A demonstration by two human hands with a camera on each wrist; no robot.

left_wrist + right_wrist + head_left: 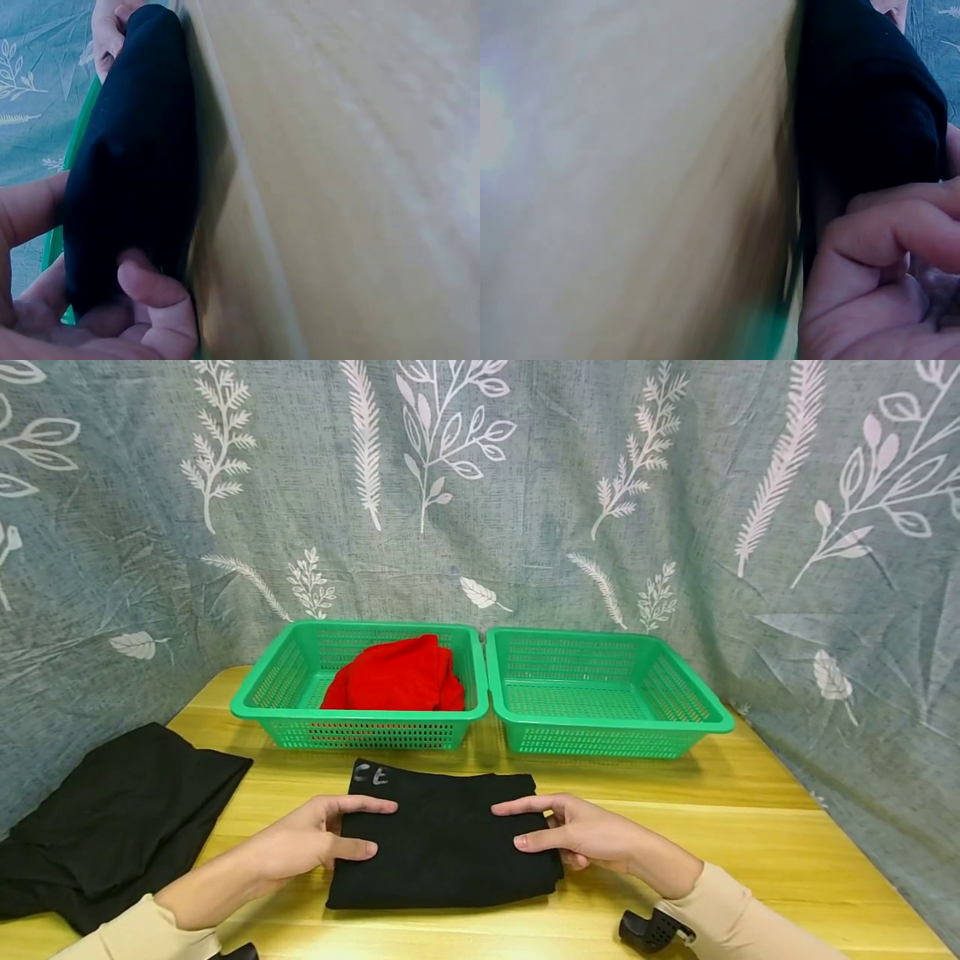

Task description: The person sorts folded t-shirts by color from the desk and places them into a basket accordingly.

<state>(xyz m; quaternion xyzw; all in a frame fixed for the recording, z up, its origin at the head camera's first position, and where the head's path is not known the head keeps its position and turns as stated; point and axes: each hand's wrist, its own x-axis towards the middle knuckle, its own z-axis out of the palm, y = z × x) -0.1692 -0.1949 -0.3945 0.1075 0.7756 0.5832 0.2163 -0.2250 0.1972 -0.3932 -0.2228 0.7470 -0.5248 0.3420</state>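
A folded black cloth (450, 852) with pale chalk-like marks at its far left corner lies between both hands over the table. My left hand (315, 839) grips its left edge, thumb and index finger on top, the other fingers beneath. At the opposite edge my right hand (573, 835) holds it the same way. The left wrist view shows the thick folded side of the cloth (135, 150) between thumb and fingers. In the right wrist view, curled fingers (885, 240) tuck under the cloth's edge.
Behind the cloth stand two green baskets side by side; the left basket (360, 717) holds a red cloth (397, 677), and the right basket (611, 725) has nothing in it. Another black cloth (112, 818) lies crumpled at the table's left. A patterned curtain (555, 485) hangs behind the wooden table (750, 827).
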